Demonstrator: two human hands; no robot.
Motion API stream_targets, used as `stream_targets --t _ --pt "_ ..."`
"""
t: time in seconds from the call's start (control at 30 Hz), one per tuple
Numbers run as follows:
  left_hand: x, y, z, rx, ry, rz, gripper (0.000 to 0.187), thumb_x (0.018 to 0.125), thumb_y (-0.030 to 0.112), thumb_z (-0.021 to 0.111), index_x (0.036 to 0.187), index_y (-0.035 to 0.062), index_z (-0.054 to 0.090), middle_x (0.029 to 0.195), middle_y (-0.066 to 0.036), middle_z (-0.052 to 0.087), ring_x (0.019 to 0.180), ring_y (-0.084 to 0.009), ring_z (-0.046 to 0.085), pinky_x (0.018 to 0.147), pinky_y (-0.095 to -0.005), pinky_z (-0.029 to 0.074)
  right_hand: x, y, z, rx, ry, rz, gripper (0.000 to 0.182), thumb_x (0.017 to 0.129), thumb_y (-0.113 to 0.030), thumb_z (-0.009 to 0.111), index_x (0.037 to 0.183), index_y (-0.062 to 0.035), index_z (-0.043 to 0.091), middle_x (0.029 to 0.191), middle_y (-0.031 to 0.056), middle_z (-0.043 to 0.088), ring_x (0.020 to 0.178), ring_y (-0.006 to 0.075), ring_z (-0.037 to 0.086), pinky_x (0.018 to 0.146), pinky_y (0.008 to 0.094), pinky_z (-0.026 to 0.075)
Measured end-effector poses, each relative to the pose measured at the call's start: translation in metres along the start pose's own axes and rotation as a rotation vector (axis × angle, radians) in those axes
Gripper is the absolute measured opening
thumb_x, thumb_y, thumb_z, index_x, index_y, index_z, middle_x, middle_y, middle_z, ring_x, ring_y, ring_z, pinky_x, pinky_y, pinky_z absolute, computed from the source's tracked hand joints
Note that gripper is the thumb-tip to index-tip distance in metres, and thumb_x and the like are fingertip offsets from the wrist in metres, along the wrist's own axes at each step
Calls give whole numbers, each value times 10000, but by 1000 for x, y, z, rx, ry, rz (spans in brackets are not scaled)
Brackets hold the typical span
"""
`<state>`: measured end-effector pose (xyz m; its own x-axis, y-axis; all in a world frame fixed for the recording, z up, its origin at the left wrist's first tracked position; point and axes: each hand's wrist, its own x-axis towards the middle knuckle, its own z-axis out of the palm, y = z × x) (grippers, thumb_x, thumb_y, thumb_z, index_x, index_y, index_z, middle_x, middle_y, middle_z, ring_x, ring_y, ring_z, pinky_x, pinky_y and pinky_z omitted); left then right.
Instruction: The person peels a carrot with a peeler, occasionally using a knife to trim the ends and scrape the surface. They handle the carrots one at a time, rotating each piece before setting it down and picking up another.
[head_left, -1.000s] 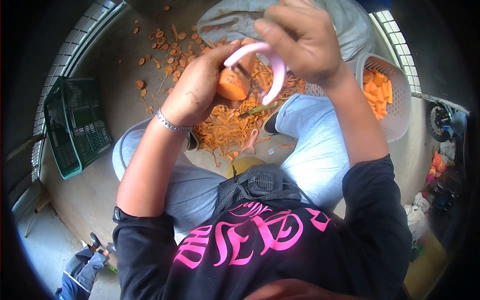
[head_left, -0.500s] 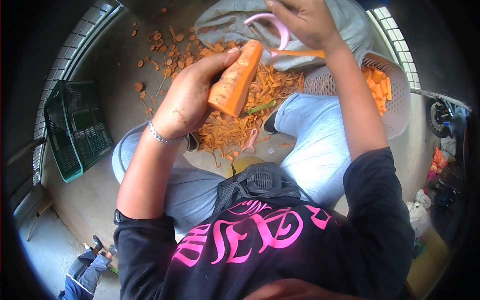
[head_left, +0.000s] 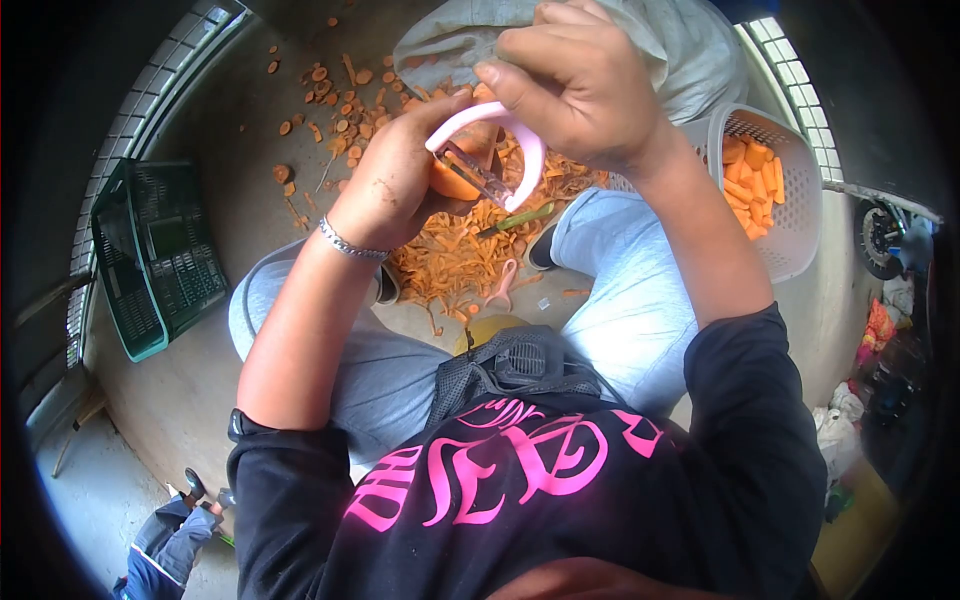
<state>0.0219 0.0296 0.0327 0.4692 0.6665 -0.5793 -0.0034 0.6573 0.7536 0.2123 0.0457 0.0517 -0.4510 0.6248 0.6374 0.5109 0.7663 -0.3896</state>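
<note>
My left hand (head_left: 392,185) grips an orange carrot (head_left: 450,180), mostly hidden behind the fingers and the peeler. My right hand (head_left: 570,85) holds a pink Y-shaped peeler (head_left: 490,160) with its blade laid against the carrot's near end. Both hands are raised over a heap of orange carrot peelings (head_left: 460,255) on the floor between my knees.
A white perforated basket (head_left: 795,215) with cut carrot pieces stands at the right. A grey sack (head_left: 680,50) lies at the top. A green crate (head_left: 150,255) sits at the left. A second pink peeler (head_left: 500,285) and a green stalk (head_left: 520,218) lie among the peelings. Carrot ends (head_left: 335,90) scatter the floor.
Half a second ago the peeler was lifted away at the top with a peel strip trailing and the carrot fully shown; now my right hand has brought the peeler back down onto the carrot.
</note>
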Motion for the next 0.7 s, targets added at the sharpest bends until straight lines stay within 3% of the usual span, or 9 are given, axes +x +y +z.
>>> stream_targets --t 0.17,0.27,0.43,0.53,0.63,0.7 --pt "0 -6 -2 23 -26 53 389 978 301 414 1178 3 562 1022 -125 648 858 -207 679 694 -337 588 -3 5 8 69 8 -33 201 814 -187 634 643 -104 569 560 52 518 529 235 451 566 349 331" --pt "0 -8 -3 7 -70 73 395 982 312 409 1163 -4 561 984 -112 641 805 -182 666 637 -298 560 -9 20 11 104 -52 -3 233 832 -192 619 628 -98 556 553 69 504 529 245 448 566 359 332" --pt "-1 -5 -6 -112 -177 42 426 1011 345 331 1080 -25 531 680 -80 546 510 -126 477 447 -239 359 -20 63 3 -19 43 151 278 864 -167 594 631 -29 530 547 117 466 510 258 451 530 387 354" --pt "-3 3 -5 -122 -228 18 422 1013 350 325 1096 -14 522 643 -72 523 514 -115 480 424 -227 345 -16 63 -5 -7 52 360 269 866 -141 595 652 6 524 554 149 477 501 275 474 500 390 363" --pt "4 1 -13 -133 -310 -1 419 1013 347 321 1128 -6 515 721 -100 576 569 -128 545 413 -216 359 -9 38 -12 96 11 465 233 853 -143 604 672 -3 564 582 156 535 515 292 503 506 379 366" --pt "9 -5 -17 -211 -289 7 416 1008 334 337 1163 -7 519 811 -119 608 640 -150 600 447 -228 430 -6 22 -7 63 27 192 219 843 -156 611 669 -27 581 586 127 548 518 274 494 520 373 364"
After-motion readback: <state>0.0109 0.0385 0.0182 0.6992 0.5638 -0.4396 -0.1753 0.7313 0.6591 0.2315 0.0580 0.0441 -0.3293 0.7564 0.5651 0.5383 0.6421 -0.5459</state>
